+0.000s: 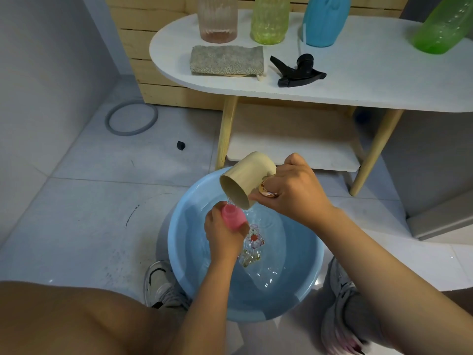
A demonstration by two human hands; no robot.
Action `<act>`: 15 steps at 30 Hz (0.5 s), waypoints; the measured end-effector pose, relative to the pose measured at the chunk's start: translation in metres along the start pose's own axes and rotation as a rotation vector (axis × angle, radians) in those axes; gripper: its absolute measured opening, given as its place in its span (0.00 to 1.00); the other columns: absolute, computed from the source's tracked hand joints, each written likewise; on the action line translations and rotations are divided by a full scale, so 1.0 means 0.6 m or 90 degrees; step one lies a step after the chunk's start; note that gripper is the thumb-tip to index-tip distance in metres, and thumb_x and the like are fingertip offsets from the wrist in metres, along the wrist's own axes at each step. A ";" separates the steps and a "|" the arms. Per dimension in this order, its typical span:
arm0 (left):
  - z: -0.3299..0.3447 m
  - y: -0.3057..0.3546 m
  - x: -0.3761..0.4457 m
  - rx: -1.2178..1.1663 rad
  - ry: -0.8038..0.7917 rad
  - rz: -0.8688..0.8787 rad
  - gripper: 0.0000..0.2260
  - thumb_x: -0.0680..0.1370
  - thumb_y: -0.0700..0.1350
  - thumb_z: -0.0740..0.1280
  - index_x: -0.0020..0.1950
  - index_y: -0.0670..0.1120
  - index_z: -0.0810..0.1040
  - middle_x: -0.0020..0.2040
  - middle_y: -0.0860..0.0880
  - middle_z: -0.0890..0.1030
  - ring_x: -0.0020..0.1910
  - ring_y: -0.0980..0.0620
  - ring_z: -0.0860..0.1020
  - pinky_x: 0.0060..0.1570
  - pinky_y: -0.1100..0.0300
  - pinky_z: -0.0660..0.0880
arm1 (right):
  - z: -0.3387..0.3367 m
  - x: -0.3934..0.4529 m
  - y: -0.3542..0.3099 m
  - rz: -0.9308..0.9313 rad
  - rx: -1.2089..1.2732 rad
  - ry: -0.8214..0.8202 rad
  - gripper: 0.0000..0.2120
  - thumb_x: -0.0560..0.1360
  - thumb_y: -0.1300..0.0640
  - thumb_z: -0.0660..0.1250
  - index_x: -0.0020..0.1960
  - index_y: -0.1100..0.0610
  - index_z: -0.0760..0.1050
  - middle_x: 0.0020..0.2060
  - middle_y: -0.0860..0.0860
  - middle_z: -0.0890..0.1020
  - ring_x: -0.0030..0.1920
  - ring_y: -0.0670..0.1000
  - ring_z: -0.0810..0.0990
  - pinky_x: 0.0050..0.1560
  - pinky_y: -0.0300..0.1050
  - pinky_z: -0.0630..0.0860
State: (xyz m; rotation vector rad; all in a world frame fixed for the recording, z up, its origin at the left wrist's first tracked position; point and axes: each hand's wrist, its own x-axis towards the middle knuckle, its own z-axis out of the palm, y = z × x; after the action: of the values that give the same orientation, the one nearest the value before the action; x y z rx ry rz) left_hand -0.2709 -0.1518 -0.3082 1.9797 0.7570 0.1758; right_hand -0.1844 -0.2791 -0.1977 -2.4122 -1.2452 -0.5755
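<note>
Beside the table (358,80), over a basin (179,252), right fingers (262,199) grip cup (243,175); left fingers (214,222), bottle (233,217).

The left hand (222,234) covers the body of the pink bottle (231,216); only its neck and shoulder show. The right hand (291,190) hides the handle side of the cup (245,179).

On the far table (358,80), the top picture edge cuts off four items:
- the ribbed glass (217,21)
- the yellow-green bottle (268,21)
- the blue bottle (323,21)
- the green bottle (442,29), at far right

The small black object (180,145) at left is too small to identify. The printed figure (253,239) in the basin (304,265) is partly hidden and blurred by ripples.
</note>
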 end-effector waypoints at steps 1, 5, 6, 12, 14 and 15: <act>0.000 0.001 0.000 0.002 0.003 0.000 0.28 0.66 0.44 0.77 0.63 0.49 0.69 0.60 0.47 0.72 0.60 0.45 0.71 0.58 0.45 0.74 | 0.001 0.000 0.000 -0.007 -0.003 0.001 0.21 0.67 0.54 0.75 0.22 0.58 0.70 0.17 0.53 0.68 0.21 0.55 0.64 0.38 0.45 0.60; 0.000 0.000 -0.001 -0.003 0.003 -0.007 0.28 0.66 0.44 0.77 0.63 0.49 0.69 0.59 0.48 0.71 0.59 0.45 0.72 0.58 0.44 0.74 | 0.003 -0.001 0.001 -0.018 -0.007 0.001 0.21 0.68 0.53 0.74 0.22 0.58 0.70 0.18 0.53 0.69 0.22 0.54 0.65 0.38 0.44 0.60; 0.000 0.000 -0.002 -0.005 0.002 -0.009 0.29 0.66 0.43 0.77 0.63 0.49 0.68 0.59 0.49 0.71 0.59 0.45 0.72 0.58 0.44 0.74 | 0.003 -0.001 0.001 -0.009 -0.005 -0.001 0.21 0.68 0.53 0.74 0.22 0.58 0.70 0.18 0.53 0.69 0.22 0.55 0.65 0.38 0.44 0.60; 0.002 -0.001 0.000 -0.016 0.022 -0.006 0.26 0.65 0.42 0.76 0.60 0.49 0.70 0.55 0.50 0.71 0.57 0.46 0.73 0.57 0.47 0.74 | -0.002 -0.005 0.019 0.071 0.012 0.004 0.23 0.64 0.52 0.76 0.21 0.60 0.68 0.16 0.55 0.68 0.20 0.56 0.63 0.37 0.44 0.59; 0.002 0.001 0.000 -0.023 0.030 -0.003 0.26 0.65 0.42 0.77 0.59 0.49 0.71 0.53 0.53 0.70 0.56 0.47 0.73 0.56 0.48 0.74 | -0.003 -0.009 0.026 0.082 0.006 0.005 0.22 0.64 0.51 0.76 0.21 0.60 0.69 0.16 0.55 0.68 0.21 0.56 0.62 0.37 0.43 0.58; 0.002 0.001 0.000 -0.026 0.030 -0.002 0.26 0.65 0.42 0.77 0.60 0.49 0.71 0.53 0.53 0.71 0.56 0.47 0.73 0.56 0.48 0.74 | -0.001 -0.012 0.029 0.089 0.002 0.002 0.22 0.65 0.50 0.75 0.21 0.60 0.69 0.16 0.55 0.69 0.21 0.56 0.62 0.38 0.43 0.58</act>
State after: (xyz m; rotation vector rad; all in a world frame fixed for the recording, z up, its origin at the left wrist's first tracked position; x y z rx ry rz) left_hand -0.2703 -0.1529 -0.3080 1.9412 0.7811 0.2347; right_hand -0.1737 -0.2937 -0.2030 -2.4699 -1.0656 -0.5347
